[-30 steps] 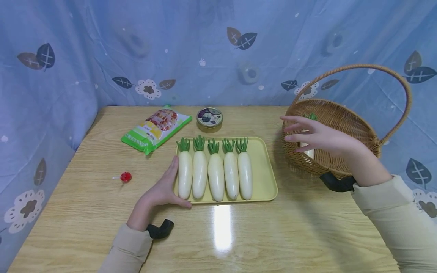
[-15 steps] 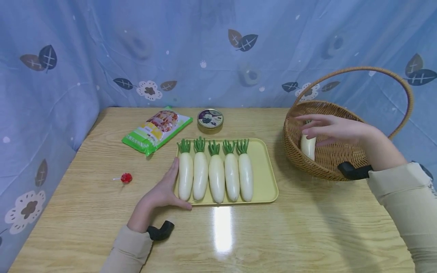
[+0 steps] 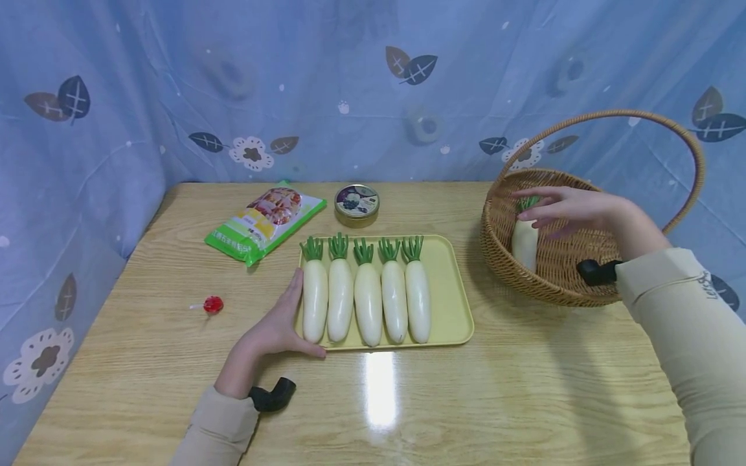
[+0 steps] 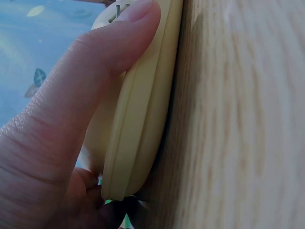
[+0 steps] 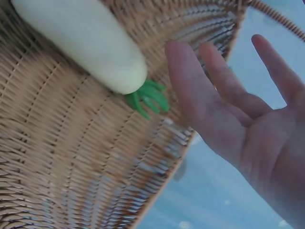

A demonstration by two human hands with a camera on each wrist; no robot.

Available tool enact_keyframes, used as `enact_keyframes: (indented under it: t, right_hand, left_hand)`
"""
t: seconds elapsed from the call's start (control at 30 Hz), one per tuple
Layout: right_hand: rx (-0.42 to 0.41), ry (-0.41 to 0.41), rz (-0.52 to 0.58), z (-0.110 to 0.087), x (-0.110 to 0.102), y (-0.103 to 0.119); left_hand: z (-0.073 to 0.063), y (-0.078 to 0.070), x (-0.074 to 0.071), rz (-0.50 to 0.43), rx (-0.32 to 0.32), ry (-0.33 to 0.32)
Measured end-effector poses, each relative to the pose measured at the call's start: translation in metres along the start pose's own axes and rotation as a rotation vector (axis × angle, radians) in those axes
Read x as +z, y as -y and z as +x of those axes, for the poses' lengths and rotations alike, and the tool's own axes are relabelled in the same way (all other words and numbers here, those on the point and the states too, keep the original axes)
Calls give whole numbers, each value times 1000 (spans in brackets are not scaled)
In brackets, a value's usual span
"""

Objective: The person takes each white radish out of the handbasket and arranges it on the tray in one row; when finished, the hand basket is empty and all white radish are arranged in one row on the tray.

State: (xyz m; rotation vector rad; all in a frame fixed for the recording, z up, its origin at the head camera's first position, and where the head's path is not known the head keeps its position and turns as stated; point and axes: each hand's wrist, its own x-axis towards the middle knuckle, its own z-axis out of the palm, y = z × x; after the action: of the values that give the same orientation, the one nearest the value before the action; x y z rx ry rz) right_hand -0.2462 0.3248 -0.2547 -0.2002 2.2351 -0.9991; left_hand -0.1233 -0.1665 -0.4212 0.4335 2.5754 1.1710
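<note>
My left hand (image 3: pixel 272 329) grips the left front corner of a yellow tray (image 3: pixel 449 291), its thumb along the front rim and its fingers at the left side. In the left wrist view the thumb lies against the tray rim (image 4: pixel 125 157). Several white radishes (image 3: pixel 368 301) with green tops lie side by side on the tray. Over the wicker basket (image 3: pixel 507 272), my right hand (image 3: pixel 574 210) is held with its fingers spread. Another white radish (image 3: pixel 524 246) lies inside the basket against its left wall; in the right wrist view a gap separates that radish (image 5: pixel 90 43) from my fingers.
Behind the tray are a round tin (image 3: pixel 357 206) and, further left, a green-and-white food bag (image 3: pixel 265 221). A red lollipop (image 3: pixel 213 305) lies on the left of the wooden table (image 3: pixel 454 408). The basket's tall handle (image 3: pixel 618 114) arches above it; a blue curtain (image 3: pixel 350 77) hangs behind.
My right hand has shifted rightward from the basket's left rim to above its inside, uncovering more of the radish there. The left hand and the tray have stayed put.
</note>
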Motion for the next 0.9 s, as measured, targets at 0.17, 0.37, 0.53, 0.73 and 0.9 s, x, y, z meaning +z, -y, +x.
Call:
enact_keyframes:
  t: [0.17,0.37,0.53,0.73,0.9]
  right_hand:
    - [-3,-46,26,8,-4,-11]
    - [24,-95,28,18,-4,-21]
    - [63,-135,10,28,-2,-31]
    - [106,-153,56,35,1,-40]
    - [132,-128,70,39,5,-43]
  left_hand:
    - [0,0,0,0,7,-3]
    - [-1,-2,-1,-6,2,-1]
    - [-1,-2,-1,0,4,0]
    - [-1,-4,-2,-6,19,-2]
    - [-2,-4,-3,-7,16,-3]
